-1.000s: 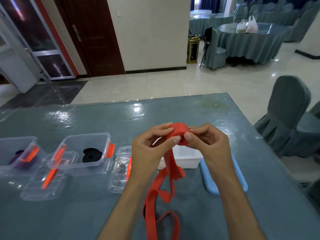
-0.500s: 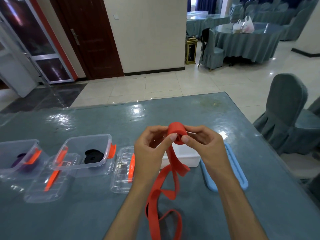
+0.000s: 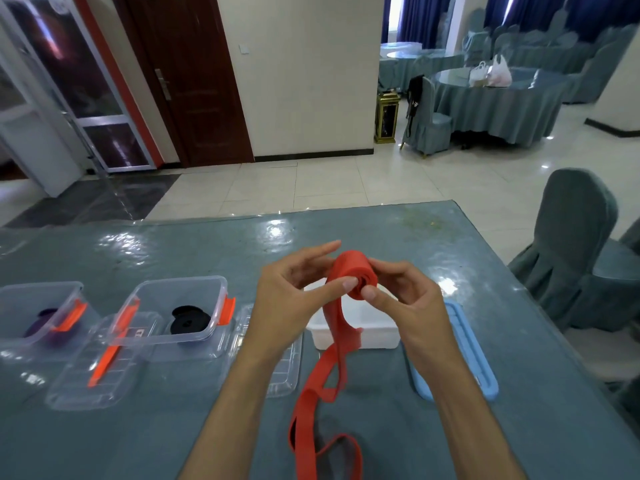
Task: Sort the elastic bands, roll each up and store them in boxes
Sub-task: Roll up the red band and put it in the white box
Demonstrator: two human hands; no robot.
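Now two hands (image 3: 291, 299), one red band (image 3: 351, 277)

Left hand (image 3: 291, 292) and right hand (image 3: 405, 299) raised together, fingers pinching.

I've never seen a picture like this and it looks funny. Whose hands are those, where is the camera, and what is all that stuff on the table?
There is no machine here. A person wears a camera on their head, so you look down at their own two hands, just as they see them.

The left hand and the right hand hold a red elastic band between them. Part of it is rolled into a little coil; the rest hangs down in loops onto the blue-grey table.

On the table sit clear plastic boxes with orange clips. One clear box holds a rolled black band. The box at the far left holds a purple band. Behind the hands is a white box, and a light blue lid lies beside it.
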